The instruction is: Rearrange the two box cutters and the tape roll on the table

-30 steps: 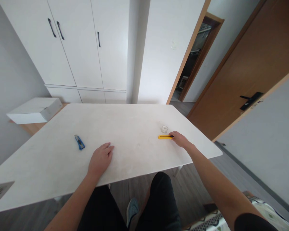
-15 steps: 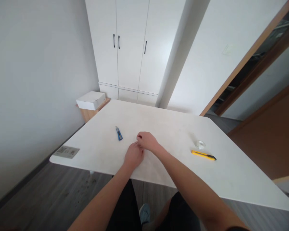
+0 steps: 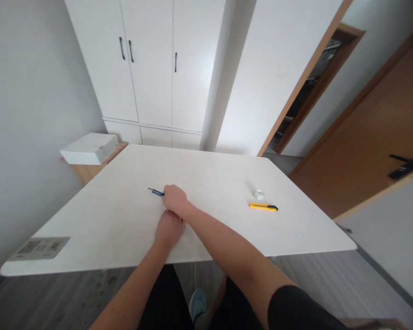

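Note:
A blue utility knife (image 3: pixel 156 192) points left from the fingers of my right hand (image 3: pixel 174 199), which is closed around its near end. My left hand (image 3: pixel 170 228) rests on the white table just below, its fingers curled in. Whatever the left fingers may hold is hidden from view. The right wrist crosses over or touches the left fingertips. Farther right on the table lies a yellow utility knife (image 3: pixel 263 207) with a dark end. Just behind it is a small clear roll of tape (image 3: pixel 259 194).
The white table (image 3: pixel 206 167) has a grey printed label (image 3: pixel 39 248) at its front left corner. A white box (image 3: pixel 89 148) sits on a wooden stand beyond the left edge. Behind stand white cupboards (image 3: pixel 151 87); a brown door (image 3: pixel 357 133) is at the right.
My right hand has taken hold of the blue utility knife, which lay apart on the table and now points left. The view has turned rightward. The left hand stays beside the right.

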`<move>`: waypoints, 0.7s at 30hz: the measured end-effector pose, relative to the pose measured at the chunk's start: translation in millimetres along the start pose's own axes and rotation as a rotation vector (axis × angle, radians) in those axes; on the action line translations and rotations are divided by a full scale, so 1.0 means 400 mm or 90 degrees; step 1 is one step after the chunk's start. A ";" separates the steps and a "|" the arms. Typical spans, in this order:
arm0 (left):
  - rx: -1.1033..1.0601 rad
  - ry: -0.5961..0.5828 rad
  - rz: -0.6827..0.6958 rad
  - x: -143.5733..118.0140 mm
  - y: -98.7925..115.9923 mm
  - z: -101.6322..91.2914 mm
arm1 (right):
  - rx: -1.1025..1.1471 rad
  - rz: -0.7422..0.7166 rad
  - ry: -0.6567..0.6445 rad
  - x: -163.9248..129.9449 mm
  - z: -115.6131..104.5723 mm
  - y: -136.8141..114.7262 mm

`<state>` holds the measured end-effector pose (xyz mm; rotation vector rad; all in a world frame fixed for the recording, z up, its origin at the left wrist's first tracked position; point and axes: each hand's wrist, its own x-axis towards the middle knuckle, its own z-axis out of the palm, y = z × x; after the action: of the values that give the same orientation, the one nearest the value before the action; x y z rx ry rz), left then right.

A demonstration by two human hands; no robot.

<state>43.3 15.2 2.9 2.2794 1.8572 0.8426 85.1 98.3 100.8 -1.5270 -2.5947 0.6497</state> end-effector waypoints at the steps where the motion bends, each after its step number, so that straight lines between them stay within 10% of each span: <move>1: 0.024 -0.001 0.017 0.005 0.008 -0.008 | -0.032 0.009 0.041 -0.041 -0.026 0.073; 10: 0.099 0.017 0.040 0.011 0.031 -0.033 | -0.108 0.234 0.112 -0.566 -0.221 0.756; 21: 0.116 0.011 0.049 0.008 0.022 -0.032 | -0.104 0.255 0.142 -0.607 -0.213 0.854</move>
<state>45.4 12.3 18.4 2.4725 1.9392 0.7309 511.1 63.7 84.5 -2.0634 -2.2431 0.2706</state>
